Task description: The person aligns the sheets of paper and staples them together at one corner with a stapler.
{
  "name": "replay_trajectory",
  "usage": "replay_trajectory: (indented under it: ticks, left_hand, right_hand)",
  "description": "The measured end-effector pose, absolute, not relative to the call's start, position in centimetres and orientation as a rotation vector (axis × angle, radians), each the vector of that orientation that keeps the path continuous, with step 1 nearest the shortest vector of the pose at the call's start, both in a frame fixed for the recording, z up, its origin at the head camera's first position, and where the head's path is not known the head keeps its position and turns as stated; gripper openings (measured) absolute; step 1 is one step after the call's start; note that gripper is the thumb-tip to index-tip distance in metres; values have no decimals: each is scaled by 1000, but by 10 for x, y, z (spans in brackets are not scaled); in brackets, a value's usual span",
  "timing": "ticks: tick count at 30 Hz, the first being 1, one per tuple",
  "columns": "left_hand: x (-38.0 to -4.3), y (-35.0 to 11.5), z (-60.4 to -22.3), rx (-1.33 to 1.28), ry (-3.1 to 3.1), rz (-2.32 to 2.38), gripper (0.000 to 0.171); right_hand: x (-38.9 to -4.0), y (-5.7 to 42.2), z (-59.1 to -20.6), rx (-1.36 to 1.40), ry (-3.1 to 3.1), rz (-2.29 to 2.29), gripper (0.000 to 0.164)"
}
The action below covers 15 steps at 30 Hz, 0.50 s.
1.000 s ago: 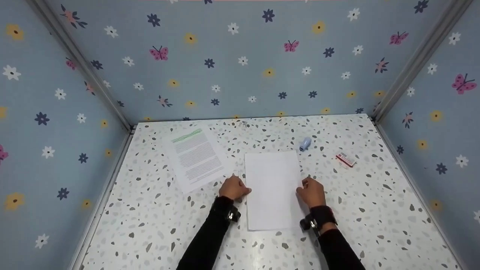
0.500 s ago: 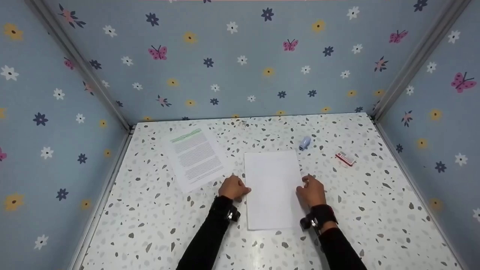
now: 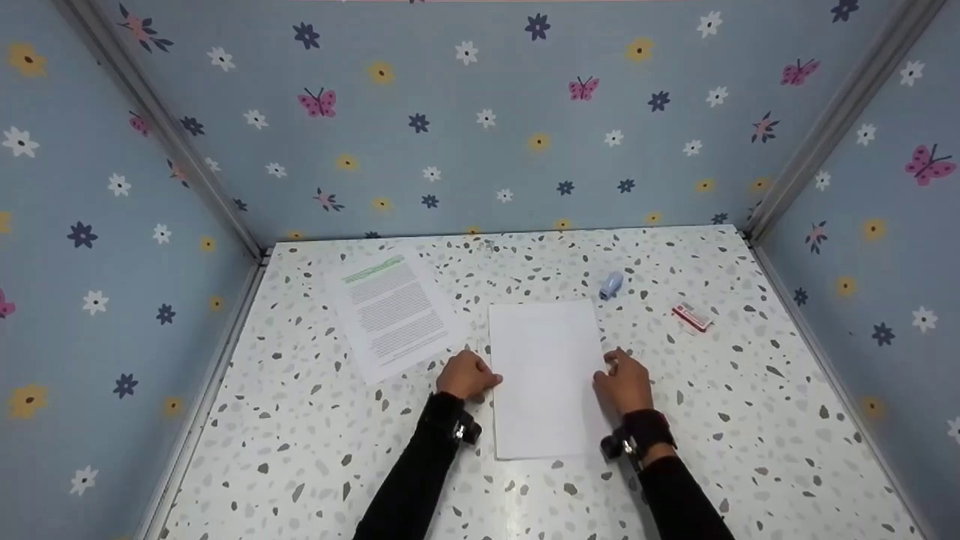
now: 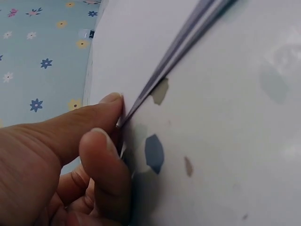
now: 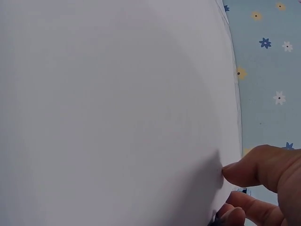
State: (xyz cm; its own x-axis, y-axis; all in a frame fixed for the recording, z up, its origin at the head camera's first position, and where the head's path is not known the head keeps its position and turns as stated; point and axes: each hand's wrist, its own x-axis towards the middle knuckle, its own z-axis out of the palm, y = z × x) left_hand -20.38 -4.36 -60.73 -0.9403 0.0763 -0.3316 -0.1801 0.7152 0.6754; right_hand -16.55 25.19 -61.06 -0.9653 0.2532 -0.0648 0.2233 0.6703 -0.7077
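A thin stack of blank white paper (image 3: pixel 546 405) lies in the middle of the speckled table in the head view. My left hand (image 3: pixel 466 376) pinches its left edge. In the left wrist view the thumb (image 4: pixel 89 120) lies over the paper's edge, with the other fingers curled below, and the edge shows separate layers. At the opposite edge, my right hand (image 3: pixel 625 382) holds the paper with curled fingers. The right wrist view has that thumb (image 5: pixel 254 167) on the paper's margin, its fingertips partly hidden behind the edge.
A printed sheet (image 3: pixel 397 315) with a green-marked heading lies to the left. Beyond the stack's far right corner is a small light-blue object (image 3: pixel 611 285). Right of that sits a small red-and-white box (image 3: pixel 691 317). Patterned walls (image 3: pixel 480 120) enclose the table (image 3: pixel 750 450) on three sides.
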Motion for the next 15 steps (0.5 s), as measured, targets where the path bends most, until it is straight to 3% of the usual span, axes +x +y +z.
replay_trajectory:
  ticks: [15]
  left_hand:
    - [-200, -42, -601, -99, 2600, 1046, 21]
  right_hand:
    - [-165, 252, -611, -387, -2830, 1184, 36]
